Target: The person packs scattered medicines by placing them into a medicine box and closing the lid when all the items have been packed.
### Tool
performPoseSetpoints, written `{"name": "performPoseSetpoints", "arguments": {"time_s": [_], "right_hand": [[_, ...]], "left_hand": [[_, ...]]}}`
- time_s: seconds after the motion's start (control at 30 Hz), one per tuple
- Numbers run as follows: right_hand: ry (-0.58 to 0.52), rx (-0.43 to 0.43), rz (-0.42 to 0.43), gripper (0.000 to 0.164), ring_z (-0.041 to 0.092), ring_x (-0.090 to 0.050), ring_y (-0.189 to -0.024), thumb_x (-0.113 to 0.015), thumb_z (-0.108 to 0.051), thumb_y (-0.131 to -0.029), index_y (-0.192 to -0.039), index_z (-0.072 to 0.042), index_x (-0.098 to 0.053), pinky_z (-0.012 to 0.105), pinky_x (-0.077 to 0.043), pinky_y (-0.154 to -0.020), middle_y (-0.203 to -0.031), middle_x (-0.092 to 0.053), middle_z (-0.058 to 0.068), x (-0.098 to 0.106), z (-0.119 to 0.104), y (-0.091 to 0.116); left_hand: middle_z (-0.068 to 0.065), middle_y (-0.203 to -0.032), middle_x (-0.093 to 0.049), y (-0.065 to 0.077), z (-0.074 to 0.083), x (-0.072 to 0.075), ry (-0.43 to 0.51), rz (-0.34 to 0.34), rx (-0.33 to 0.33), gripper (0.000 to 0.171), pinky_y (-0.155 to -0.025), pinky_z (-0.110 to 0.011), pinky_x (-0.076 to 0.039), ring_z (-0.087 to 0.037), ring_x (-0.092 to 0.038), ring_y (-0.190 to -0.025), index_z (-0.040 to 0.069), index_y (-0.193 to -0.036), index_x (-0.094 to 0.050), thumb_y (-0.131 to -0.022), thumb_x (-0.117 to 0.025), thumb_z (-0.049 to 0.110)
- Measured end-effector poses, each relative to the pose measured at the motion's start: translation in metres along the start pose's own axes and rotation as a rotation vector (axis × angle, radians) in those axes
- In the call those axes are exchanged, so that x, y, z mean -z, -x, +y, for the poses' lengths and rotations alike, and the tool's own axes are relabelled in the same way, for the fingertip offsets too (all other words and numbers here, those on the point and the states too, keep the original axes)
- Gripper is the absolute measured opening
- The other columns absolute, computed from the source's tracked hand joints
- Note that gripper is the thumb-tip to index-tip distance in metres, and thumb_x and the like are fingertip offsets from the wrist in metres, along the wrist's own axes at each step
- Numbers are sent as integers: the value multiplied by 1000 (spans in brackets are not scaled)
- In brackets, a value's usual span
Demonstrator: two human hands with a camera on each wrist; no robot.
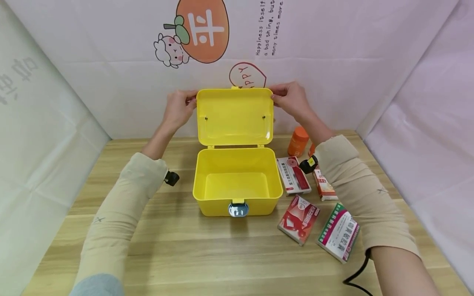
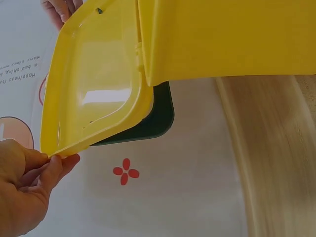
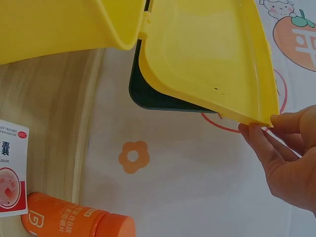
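Note:
A yellow plastic storage box (image 1: pixel 237 207) stands on the wooden table, its lid (image 1: pixel 235 117) raised upright at the back and its inside bare. My left hand (image 1: pixel 179 107) pinches the lid's upper left corner between thumb and fingers. At the opposite upper corner, my right hand (image 1: pixel 292 98) pinches the lid the same way. Both wrist views show the grip at the lid's edge: the left hand (image 2: pixel 29 185) on one corner, the right hand (image 3: pixel 289 153) on the other. A clear latch (image 1: pixel 238 209) hangs at the box's front.
Right of the box lie several medicine boxes, among them a red one (image 1: pixel 299 219) and a green-and-white one (image 1: pixel 339 232). An orange bottle (image 1: pixel 298 142) stands behind them, with another orange thing partly hidden by the right arm. White printed cloth (image 1: pixel 326 74) hangs close behind the lid.

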State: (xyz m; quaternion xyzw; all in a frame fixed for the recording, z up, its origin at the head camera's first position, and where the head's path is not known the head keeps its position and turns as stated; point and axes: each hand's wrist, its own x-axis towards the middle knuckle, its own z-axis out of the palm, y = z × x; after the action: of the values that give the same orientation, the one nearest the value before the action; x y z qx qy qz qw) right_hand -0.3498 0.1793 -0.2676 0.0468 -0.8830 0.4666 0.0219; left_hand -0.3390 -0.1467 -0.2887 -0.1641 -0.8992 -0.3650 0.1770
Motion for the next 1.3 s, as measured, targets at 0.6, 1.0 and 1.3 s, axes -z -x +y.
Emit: {"name": "performPoseSetpoints", "arguments": {"time_s": [0.6, 1.0, 1.3], "right_hand": [[132, 5, -57, 36, 25, -66, -108, -57, -11, -100, -134, -5, -63, 36, -56, -98, -128, -68, 15, -25, 25, -24], [198, 18, -110, 34, 30, -69, -99, -56, -11, -98, -130, -1, -65, 42, -58, -92, -120, -71, 20, -36, 44, -28], [223, -13, -162, 32, 30, -65, -99, -56, -12, -98, -126, -1, -68, 43, -56, -95, -121, -69, 19, -43, 57, -30]], "left_hand": [[-20, -112, -74, -2, -26, -22, 0, -32, 30, 31, -76, -25, -54, -30, -72, -93, -2, -121, -70, -95, -54, -2], [-27, -122, -68, -3, -43, -41, 25, -115, 75, 31, -96, -47, -56, -39, -68, -109, -9, -125, -65, -97, -54, -4], [-26, -104, -72, -2, -55, -55, -31, -127, 52, 28, -70, -31, -49, -31, -61, -80, -9, -115, -70, -94, -52, -7]]}}
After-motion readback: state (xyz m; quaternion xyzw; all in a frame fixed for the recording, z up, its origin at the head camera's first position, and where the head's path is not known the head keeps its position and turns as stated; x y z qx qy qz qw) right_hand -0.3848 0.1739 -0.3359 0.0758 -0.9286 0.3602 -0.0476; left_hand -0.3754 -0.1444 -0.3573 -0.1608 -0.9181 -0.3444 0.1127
